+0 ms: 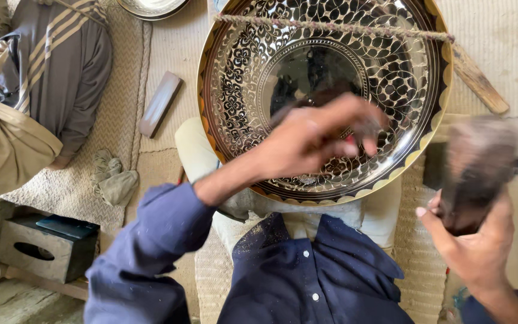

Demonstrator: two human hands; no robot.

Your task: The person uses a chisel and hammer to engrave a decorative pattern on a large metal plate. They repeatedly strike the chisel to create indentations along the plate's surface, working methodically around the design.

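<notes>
Seen from above, the person sits w/ a big round engraved metal plate (325,84) propped on the lap, its face tilted up toward the camera; the rim is brass-yellow w/ a scalloped edge, the inside dark w/ silvery leaf and floral cutwork around a plain mirror-like centre. The left hand (316,135) reaches over the plate's lower centre, fingers (364,129) pinched together on something small and dark, blurred, so what exactly can't be told; it touches or hovers right at the plate surface. The right hand (475,243) is off to the right of the plate, clear of the rim, wrapped round the lower end of a dark blurred tool (478,162), prob. a mallet or block, raised upright. A twisted cord (337,27) runs straight across the plate's upper part, and a flat wooden stick (481,81) pokes out from behind the rim at the right. Woven mat (169,36) underneath. Left of the plate: a small dark rectangular block (160,103), a crumpled rag (112,177), and lower left a metal box w/ a slot (43,249). Another person in grey striped clothing (61,66) sits at upper left. A 2nd plate's edge (151,7) shows at the top.
</notes>
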